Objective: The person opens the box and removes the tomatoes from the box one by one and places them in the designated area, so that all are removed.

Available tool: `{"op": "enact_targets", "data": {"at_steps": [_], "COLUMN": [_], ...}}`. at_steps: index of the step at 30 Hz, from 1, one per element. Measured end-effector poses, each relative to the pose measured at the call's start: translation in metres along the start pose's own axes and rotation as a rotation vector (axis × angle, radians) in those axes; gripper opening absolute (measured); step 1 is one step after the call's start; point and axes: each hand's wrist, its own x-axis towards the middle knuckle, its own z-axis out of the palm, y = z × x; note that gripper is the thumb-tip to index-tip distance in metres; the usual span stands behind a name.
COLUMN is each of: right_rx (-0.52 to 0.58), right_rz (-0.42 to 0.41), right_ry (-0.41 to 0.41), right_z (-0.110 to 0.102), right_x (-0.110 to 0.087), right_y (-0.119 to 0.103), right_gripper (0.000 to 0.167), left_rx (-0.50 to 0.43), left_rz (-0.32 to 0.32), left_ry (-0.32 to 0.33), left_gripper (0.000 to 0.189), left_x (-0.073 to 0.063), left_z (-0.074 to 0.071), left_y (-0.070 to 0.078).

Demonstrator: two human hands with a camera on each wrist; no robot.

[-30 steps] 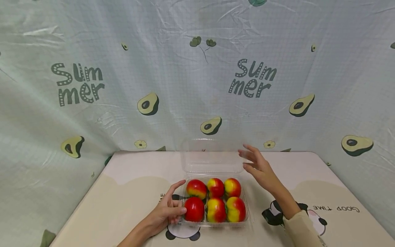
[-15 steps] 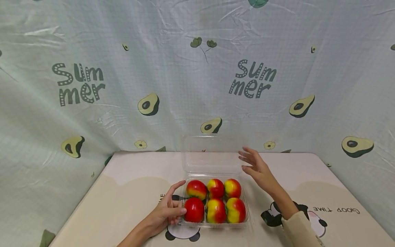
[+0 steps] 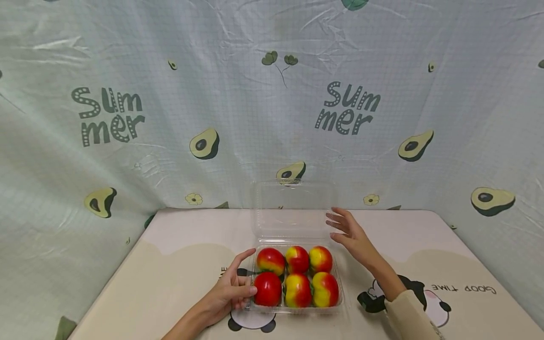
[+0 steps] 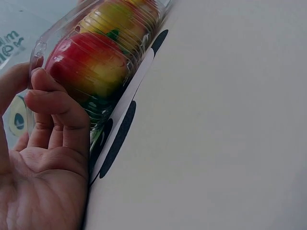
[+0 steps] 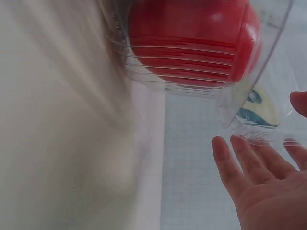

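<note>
In the head view a clear plastic clamshell box [image 3: 297, 310] sits on the table, holding several glossy red-and-yellow fruits [image 3: 297, 289] in two rows. The front left fruit [image 3: 267, 289] looks all red. Hinged at the back, the see-through lid [image 3: 293, 210] stands raised, nearly upright. My left hand [image 3: 227, 292] grips the box's left side, its thumb at the rim by the red fruit; the left wrist view shows curled fingers [image 4: 57, 103] against the wall. My right hand [image 3: 352, 236] is at the lid's right edge, fingers fairly straight; in the right wrist view, the fingertips [image 5: 238, 143] appear beside the lid's edge.
The pale table mat [image 3: 170, 269] carries printed pandas and lettering. Behind the table hangs a light green sheet [image 3: 246, 104] with avocado prints, close behind the raised lid. Similar sheeting encloses both sides.
The lid has tilted upward from leaning back toward upright. My right hand has shifted slightly down and left along its edge. My left hand stays on the box.
</note>
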Motion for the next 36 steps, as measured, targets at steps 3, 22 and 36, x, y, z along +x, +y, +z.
{"op": "enact_targets", "data": {"at_steps": [3,22,36], "right_rx": [0.004,0.029,0.056], "right_rz": [0.016,0.085,0.125], "right_ry": [-0.009,-0.05,-0.065], "right_z": [0.001,0.004,0.006], "right_x": [0.0,-0.001,-0.001], "right_y": [0.001,0.017,0.023], "right_gripper": [0.063,0.069,0.067], "left_rx": [0.003,0.02,0.013], "left_rz": [-0.002,-0.007,-0.001], "left_ry": [0.003,0.002,-0.006], "left_gripper": [0.094,0.094,0.094], "left_x": [0.0,0.001,0.001], "left_z": [0.0,-0.001,-0.001], "left_y": [0.0,0.001,0.002]}}
